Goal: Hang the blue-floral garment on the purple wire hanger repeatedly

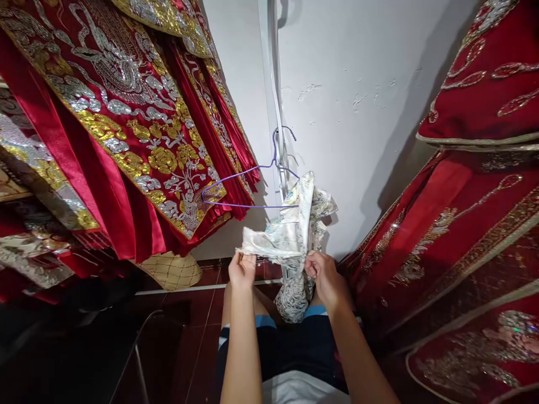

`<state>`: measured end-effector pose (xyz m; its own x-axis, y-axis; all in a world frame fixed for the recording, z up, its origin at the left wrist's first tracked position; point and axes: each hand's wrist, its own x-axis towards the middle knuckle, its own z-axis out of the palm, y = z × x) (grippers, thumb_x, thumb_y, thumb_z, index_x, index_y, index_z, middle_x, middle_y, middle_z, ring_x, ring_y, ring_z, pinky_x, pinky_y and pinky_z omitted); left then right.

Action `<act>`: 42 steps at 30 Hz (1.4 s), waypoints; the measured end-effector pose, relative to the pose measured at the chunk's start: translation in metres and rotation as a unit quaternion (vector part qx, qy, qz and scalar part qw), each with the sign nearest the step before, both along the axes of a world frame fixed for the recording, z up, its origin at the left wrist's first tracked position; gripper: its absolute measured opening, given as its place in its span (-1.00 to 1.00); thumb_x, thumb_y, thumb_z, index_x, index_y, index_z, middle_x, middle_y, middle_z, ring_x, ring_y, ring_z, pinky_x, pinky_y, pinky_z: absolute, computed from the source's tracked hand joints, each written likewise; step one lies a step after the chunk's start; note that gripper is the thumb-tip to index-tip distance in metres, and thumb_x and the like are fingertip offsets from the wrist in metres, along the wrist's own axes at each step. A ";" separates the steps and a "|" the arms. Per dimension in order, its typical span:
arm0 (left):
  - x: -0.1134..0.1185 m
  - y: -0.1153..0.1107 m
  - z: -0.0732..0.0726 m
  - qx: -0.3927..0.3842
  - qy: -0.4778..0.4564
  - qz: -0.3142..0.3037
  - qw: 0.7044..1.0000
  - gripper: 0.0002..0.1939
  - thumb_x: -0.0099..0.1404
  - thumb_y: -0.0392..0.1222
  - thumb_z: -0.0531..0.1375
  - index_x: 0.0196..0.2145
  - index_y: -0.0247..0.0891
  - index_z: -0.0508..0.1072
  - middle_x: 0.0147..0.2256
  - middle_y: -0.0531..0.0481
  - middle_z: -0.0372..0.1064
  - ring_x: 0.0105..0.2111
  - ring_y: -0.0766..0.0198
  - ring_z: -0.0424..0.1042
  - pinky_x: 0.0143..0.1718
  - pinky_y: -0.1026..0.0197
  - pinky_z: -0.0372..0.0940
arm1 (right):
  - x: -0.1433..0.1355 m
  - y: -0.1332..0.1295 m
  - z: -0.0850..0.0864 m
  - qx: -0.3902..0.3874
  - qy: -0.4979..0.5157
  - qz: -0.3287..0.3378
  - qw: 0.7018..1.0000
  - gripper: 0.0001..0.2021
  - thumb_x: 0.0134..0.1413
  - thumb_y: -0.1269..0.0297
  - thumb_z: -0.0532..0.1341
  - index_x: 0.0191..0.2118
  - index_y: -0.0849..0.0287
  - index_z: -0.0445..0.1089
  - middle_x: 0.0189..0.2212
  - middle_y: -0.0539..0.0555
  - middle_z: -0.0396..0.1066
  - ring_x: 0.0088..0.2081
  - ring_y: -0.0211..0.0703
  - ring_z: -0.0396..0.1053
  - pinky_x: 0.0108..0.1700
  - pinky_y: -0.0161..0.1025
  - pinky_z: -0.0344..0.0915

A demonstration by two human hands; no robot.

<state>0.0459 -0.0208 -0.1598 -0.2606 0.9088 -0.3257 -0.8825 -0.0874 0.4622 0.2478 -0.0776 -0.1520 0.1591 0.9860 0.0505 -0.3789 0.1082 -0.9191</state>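
Note:
A light floral-print garment (275,238) hangs by one side from a purple hanger (244,206). The hanger's right arm goes in under the cloth, while its left arm is bare. My left hand (243,270) pinches the end of the part that stretches out to the left. Fingers closed, my right hand (322,272) grips the cloth on the right, below the upright pale edge. The garment's lower part droops in a bunch between my legs, and its exact cut is hard to make out.
Red costumes with gold and silver sequins (162,160) hang at the left. More red embroidered cloth (484,196) hangs close on the right. A white pole (272,62) stands against the white wall (357,67). Dark red tiles (197,320) cover the floor.

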 end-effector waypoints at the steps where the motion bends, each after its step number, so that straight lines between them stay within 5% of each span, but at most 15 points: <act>1: 0.005 -0.006 0.001 0.009 0.003 -0.018 1.000 -0.76 0.44 -0.32 -0.03 -0.34 -0.29 0.38 -0.36 -0.10 0.45 -0.30 0.26 0.52 -0.19 0.21 0.45 | 0.005 0.000 -0.004 0.002 0.006 -0.027 1.000 -0.74 -0.11 0.23 0.14 -0.72 0.13 0.20 -0.76 -0.10 0.00 -0.65 -0.34 -0.08 -0.56 -0.28 -0.16; 4: 0.017 -0.021 0.016 0.119 0.061 -0.077 0.988 -0.83 0.37 -0.26 0.14 -0.41 -0.30 0.38 -0.40 -0.02 0.37 -0.34 0.31 0.45 -0.21 0.26 0.40 | 0.018 0.001 -0.011 0.017 -0.007 -0.116 0.993 -0.69 -0.11 0.22 0.20 -0.72 0.11 0.13 -0.74 -0.12 -0.05 -0.63 -0.33 -0.13 -0.55 -0.27 -0.18; 8: 0.034 -0.045 0.048 0.273 0.194 -0.156 0.929 -0.78 0.29 -0.10 0.28 -0.41 -0.28 0.41 -0.36 0.00 0.28 -0.35 0.32 0.33 -0.28 0.31 0.29 | 0.019 -0.004 0.000 0.055 -0.083 -0.177 0.979 -0.71 -0.04 0.14 0.29 -0.61 0.12 0.24 -0.64 -0.09 0.10 -0.53 -0.26 0.05 -0.46 -0.27 0.03; 12: 0.058 -0.069 0.065 0.339 0.343 -0.165 0.860 -0.78 0.36 -0.07 0.21 -0.36 -0.27 0.48 -0.30 -0.03 0.28 -0.29 0.28 0.30 -0.23 0.28 0.24 | 0.011 -0.016 0.019 0.039 -0.177 0.021 0.983 -0.63 0.16 -0.09 0.19 -0.30 0.14 0.50 -0.33 0.09 0.48 -0.20 0.00 0.38 -0.12 -0.14 0.29; 15: 0.068 -0.078 0.071 0.366 0.461 -0.156 0.793 -0.80 0.39 -0.11 0.18 -0.32 -0.24 0.53 -0.28 -0.06 0.34 -0.23 0.23 0.34 -0.15 0.23 0.24 | 0.008 -0.025 0.024 -0.016 -0.093 0.228 0.969 -0.33 0.20 -0.34 -0.02 0.03 0.12 0.48 -0.10 0.17 0.52 0.03 0.09 0.39 0.10 -0.01 0.28; 17: 0.068 -0.078 0.073 0.359 0.526 -0.161 0.754 -0.81 0.40 -0.12 0.18 -0.28 -0.23 0.55 -0.24 -0.08 0.37 -0.18 0.19 0.36 -0.07 0.19 0.24 | 0.009 -0.031 0.023 -0.030 -0.042 0.310 0.949 -0.23 0.15 -0.41 -0.06 0.17 0.08 0.39 0.02 0.18 0.47 0.13 0.10 0.35 0.17 0.03 0.25; 20: 0.060 -0.074 0.068 0.323 0.572 -0.190 0.729 -0.77 0.38 -0.05 0.20 -0.10 -0.18 0.53 -0.10 -0.12 0.37 -0.03 0.13 0.35 0.06 0.15 0.20 | 0.011 -0.037 0.024 0.010 -0.108 0.384 0.917 -0.30 0.07 -0.27 0.23 0.19 0.11 0.36 0.08 0.19 0.43 0.17 0.11 0.31 0.25 0.00 0.18; 23: 0.050 -0.072 0.048 0.296 0.552 -0.307 0.717 -0.52 0.44 0.17 0.02 0.11 -0.15 0.42 -0.01 -0.15 0.37 0.03 0.10 0.34 0.10 0.10 0.21 | 0.014 -0.042 0.031 0.036 -0.207 0.404 0.890 -0.42 -0.03 -0.04 0.40 0.05 0.20 0.44 -0.07 0.17 0.48 0.02 0.09 0.38 0.14 -0.02 0.28; 25: 0.043 -0.072 0.029 0.267 0.550 -0.384 0.692 -0.34 0.43 0.32 -0.14 0.06 -0.21 0.45 -0.07 -0.16 0.41 -0.01 0.08 0.36 0.07 0.08 0.25 | 0.021 -0.045 0.039 0.015 -0.227 0.391 0.892 -0.58 -0.01 0.02 0.39 -0.11 0.22 0.49 -0.21 0.13 0.49 -0.12 0.02 0.41 0.00 -0.07 0.36; 29: 0.024 -0.073 0.006 0.270 0.603 -0.504 0.557 -0.30 0.33 0.42 -0.04 -0.28 -0.31 0.51 -0.32 -0.09 0.45 -0.26 0.13 0.40 -0.18 0.14 0.33 | 0.047 -0.044 0.059 -0.005 -0.222 0.363 0.905 -0.73 0.03 0.07 0.34 -0.36 0.22 0.50 -0.41 0.06 0.46 -0.31 -0.11 0.40 -0.20 -0.20 0.38; 32: 0.000 -0.067 0.012 0.283 0.713 -0.451 0.456 -0.49 0.33 0.27 0.11 -0.35 -0.27 0.51 -0.39 -0.03 0.48 -0.33 0.15 0.44 -0.06 0.09 0.32 | 0.067 -0.034 0.068 0.048 -0.224 0.305 0.925 -0.78 0.01 0.12 0.34 -0.39 0.21 0.52 -0.36 0.07 0.49 -0.28 -0.11 0.42 -0.19 -0.22 0.37; 36: -0.045 -0.049 0.031 0.234 0.846 -0.306 0.370 -0.64 0.32 0.14 0.17 -0.23 -0.19 0.56 -0.23 -0.06 0.58 -0.16 0.07 0.53 0.34 -0.15 -0.10 | 0.085 -0.010 0.074 0.037 -0.200 0.233 0.951 -0.74 -0.19 0.16 0.44 -0.39 0.22 0.50 -0.43 0.07 0.50 -0.40 -0.12 0.43 -0.32 -0.23 0.36; 39: -0.077 -0.038 0.042 0.182 0.887 -0.259 0.337 -0.64 0.33 0.06 0.15 -0.06 -0.17 0.55 -0.09 -0.11 0.57 -0.09 0.04 0.53 0.35 -0.22 -0.16 | 0.088 0.019 0.084 0.045 -0.191 0.190 0.962 -0.75 -0.29 0.23 0.42 -0.43 0.23 0.44 -0.50 0.05 0.46 -0.48 -0.14 0.38 -0.40 -0.25 0.31; 42: -0.098 -0.037 0.055 0.158 0.915 -0.183 0.322 -0.70 0.36 0.00 0.09 -0.17 -0.14 0.57 -0.13 -0.12 0.59 -0.04 -0.03 0.52 0.30 -0.29 -0.08 | 0.080 0.062 0.094 0.124 -0.265 0.060 0.954 -0.81 -0.27 0.33 0.35 -0.43 0.21 0.40 -0.48 0.01 0.43 -0.43 -0.16 0.36 -0.38 -0.29 0.27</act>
